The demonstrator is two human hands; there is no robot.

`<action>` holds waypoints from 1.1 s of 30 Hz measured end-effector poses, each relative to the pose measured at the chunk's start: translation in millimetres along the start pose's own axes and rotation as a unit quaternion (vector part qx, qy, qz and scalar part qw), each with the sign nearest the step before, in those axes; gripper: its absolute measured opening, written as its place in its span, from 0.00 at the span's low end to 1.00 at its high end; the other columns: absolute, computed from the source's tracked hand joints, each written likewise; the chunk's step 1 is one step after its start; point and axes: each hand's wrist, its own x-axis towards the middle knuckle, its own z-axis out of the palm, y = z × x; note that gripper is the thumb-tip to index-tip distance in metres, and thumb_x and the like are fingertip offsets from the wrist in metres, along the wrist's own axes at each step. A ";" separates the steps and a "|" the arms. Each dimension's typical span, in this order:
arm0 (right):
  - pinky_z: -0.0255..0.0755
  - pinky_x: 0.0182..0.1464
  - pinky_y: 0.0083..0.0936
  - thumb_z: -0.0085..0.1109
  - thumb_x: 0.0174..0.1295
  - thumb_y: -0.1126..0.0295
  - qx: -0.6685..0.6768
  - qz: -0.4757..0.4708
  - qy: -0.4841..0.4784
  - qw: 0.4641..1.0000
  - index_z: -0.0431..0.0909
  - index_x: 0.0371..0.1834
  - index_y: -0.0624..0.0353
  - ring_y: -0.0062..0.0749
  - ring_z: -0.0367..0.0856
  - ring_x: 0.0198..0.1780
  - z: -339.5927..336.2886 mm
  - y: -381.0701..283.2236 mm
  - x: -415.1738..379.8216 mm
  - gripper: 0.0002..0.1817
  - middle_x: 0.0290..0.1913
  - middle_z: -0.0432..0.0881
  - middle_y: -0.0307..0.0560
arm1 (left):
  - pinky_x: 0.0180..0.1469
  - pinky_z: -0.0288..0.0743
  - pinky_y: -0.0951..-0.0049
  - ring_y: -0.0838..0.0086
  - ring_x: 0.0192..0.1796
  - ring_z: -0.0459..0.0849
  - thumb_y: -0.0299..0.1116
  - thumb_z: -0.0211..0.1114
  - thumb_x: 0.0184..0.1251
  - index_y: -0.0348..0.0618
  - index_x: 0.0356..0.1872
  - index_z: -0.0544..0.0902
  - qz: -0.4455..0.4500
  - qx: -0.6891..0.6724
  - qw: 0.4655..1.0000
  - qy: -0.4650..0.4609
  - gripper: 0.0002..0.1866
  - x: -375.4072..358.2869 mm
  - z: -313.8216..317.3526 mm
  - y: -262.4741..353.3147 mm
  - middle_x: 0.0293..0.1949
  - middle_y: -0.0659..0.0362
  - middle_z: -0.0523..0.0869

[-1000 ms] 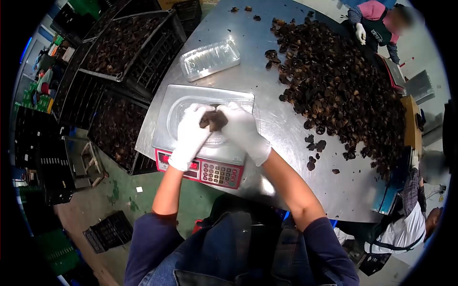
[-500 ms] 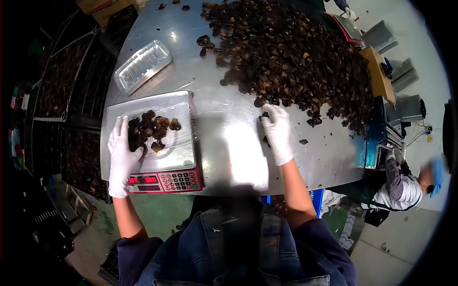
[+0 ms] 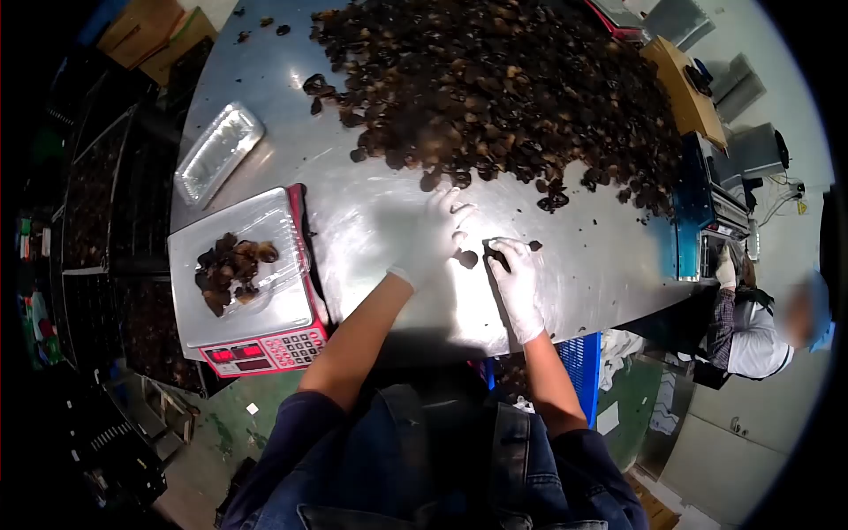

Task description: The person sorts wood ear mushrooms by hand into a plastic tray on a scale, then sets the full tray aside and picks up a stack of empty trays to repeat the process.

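Note:
My left hand (image 3: 430,237), white-gloved and partly washed out by glare, is over the metal table (image 3: 353,203) with its fingers apart. A loose dark piece (image 3: 466,259) lies by its fingertips. To its right, my right hand (image 3: 517,287), also gloved, has its fingers curled around a dark piece (image 3: 500,257). Behind both hands spreads a large pile of dark brown mushroom-like pieces (image 3: 495,97). At the left stands a red scale (image 3: 296,347), bearing a clear plastic tray (image 3: 287,238) with a small heap of brown pieces (image 3: 231,267).
Another clear tray (image 3: 219,155) lies behind the scale. Black crates (image 3: 93,199) stand at the far left. A cardboard box (image 3: 685,93) and a blue-sided machine (image 3: 698,208) are at the right, near a person in a blue cap (image 3: 821,309). A blue basket (image 3: 579,367) is below the table edge.
My left hand has left the tray on the scale and moved right, close to my right hand. My right hand has moved slightly nearer the front edge. The view has shifted.

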 end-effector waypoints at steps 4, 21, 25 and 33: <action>0.73 0.55 0.34 0.59 0.61 0.79 -0.040 0.079 0.085 0.992 0.80 0.54 0.58 0.41 0.80 0.48 -27.8 31.7 -5.6 0.17 0.47 0.80 0.50 | 0.55 0.72 0.57 0.54 0.54 0.75 0.24 0.63 0.58 0.42 0.46 0.84 -0.120 -0.084 0.989 -0.015 0.14 4.7 14.5 -12.1 0.49 0.51 0.80; 0.75 0.49 0.37 0.60 0.51 0.80 -0.114 -0.017 0.036 0.993 0.84 0.42 0.53 0.44 0.80 0.46 5.7 14.3 -18.9 0.15 0.42 0.82 0.47 | 0.60 0.66 0.62 0.57 0.57 0.71 0.32 0.65 0.55 0.42 0.51 0.80 0.010 0.096 0.986 -0.135 0.20 -44.9 19.6 50.8 0.51 0.51 0.76; 0.75 0.49 0.38 0.61 0.54 0.75 -0.229 -0.092 -0.059 0.967 0.83 0.42 0.52 0.45 0.78 0.48 -5.1 13.1 -10.2 0.11 0.45 0.81 0.47 | 0.56 0.68 0.67 0.66 0.49 0.76 0.37 0.66 0.54 0.47 0.38 0.84 0.156 0.187 0.955 -0.167 0.11 -35.2 20.0 27.7 0.37 0.61 0.82; 0.75 0.48 0.29 0.57 0.64 0.79 -0.158 0.000 -0.008 0.987 0.80 0.44 0.61 0.37 0.81 0.42 10.0 42.8 -7.3 0.08 0.42 0.81 0.46 | 0.50 0.75 0.61 0.60 0.50 0.78 0.28 0.69 0.53 0.45 0.39 0.85 -0.103 -0.005 0.960 0.262 0.11 -92.6 -165.1 13.8 0.42 0.55 0.80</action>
